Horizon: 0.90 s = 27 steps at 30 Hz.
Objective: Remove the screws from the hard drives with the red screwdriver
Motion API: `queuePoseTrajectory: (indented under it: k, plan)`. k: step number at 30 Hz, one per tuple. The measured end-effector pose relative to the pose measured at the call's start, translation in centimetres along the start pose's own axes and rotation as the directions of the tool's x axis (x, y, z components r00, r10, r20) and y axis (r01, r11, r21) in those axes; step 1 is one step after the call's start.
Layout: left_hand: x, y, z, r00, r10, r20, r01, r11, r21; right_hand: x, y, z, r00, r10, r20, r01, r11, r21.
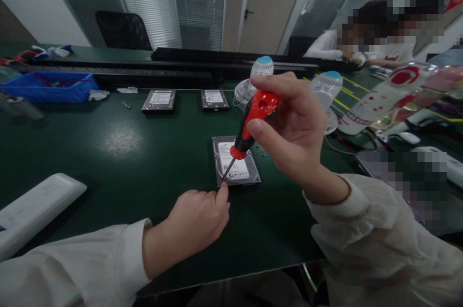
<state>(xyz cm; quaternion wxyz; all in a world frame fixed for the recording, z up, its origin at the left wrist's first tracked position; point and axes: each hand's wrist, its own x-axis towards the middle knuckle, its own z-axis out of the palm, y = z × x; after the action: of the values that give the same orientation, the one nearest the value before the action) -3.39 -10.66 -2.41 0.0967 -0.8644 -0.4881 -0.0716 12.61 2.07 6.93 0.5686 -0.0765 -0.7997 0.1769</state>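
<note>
A hard drive (pixel 220 150) with a white label lies flat on the green table in front of me. My right hand (pixel 294 128) grips the red and black handle of a screwdriver (pixel 248 126) between thumb and fingers. Its thin metal shaft slants down to the drive's near left corner. There my left hand (pixel 198 215) has its fingers curled, with one fingertip right at the screwdriver's tip. Whatever those fingers may hold is hidden. Small screws (pixel 264 155) lie just right of the drive.
Two more hard drives, one (pixel 159 100) left and one (pixel 214 99) right, lie farther back. A blue bin (pixel 50 89) stands back left, a white device (pixel 39 210) front left. White fans (pixel 327 87) and a bottle (pixel 365 109) stand right. Two people (pixel 329 44) sit beyond.
</note>
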Motion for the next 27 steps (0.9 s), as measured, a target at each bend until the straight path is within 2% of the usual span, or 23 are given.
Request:
queuePoseTrajectory:
  k: [3,6,11,16,22,27]
  plan:
    - [0.0,0.0,0.1,1.000,-0.001,-0.017,0.002,1.000,0.013,0.0,0.0,0.1,0.997,0.050,0.050,-0.053,0.997,0.054]
    - [-0.1,0.1,0.1,1.000,-0.001,-0.025,0.002,1.000,0.030,0.0,-0.1,0.4,0.995,0.045,0.085,-0.056,0.989,0.135]
    - [0.0,0.1,-0.1,1.000,-0.004,-0.028,0.005,0.999,0.033,0.0,-0.6,0.6,0.998,0.055,-0.020,-0.054,0.998,0.044]
    - [0.1,0.2,-0.4,1.000,-0.008,-0.011,0.008,1.000,0.015,0.1,-0.7,0.5,0.988,0.096,0.123,-0.110,0.987,0.114]
    - [0.2,0.2,-0.7,0.999,-0.025,0.038,0.024,0.999,0.030,0.1,-0.9,0.4,1.000,-0.015,-0.010,0.014,0.999,-0.031]
    - [0.2,0.2,-0.8,0.999,-0.031,0.029,0.030,0.999,0.031,0.2,-1.2,0.2,0.995,0.016,0.094,-0.020,0.999,0.044]
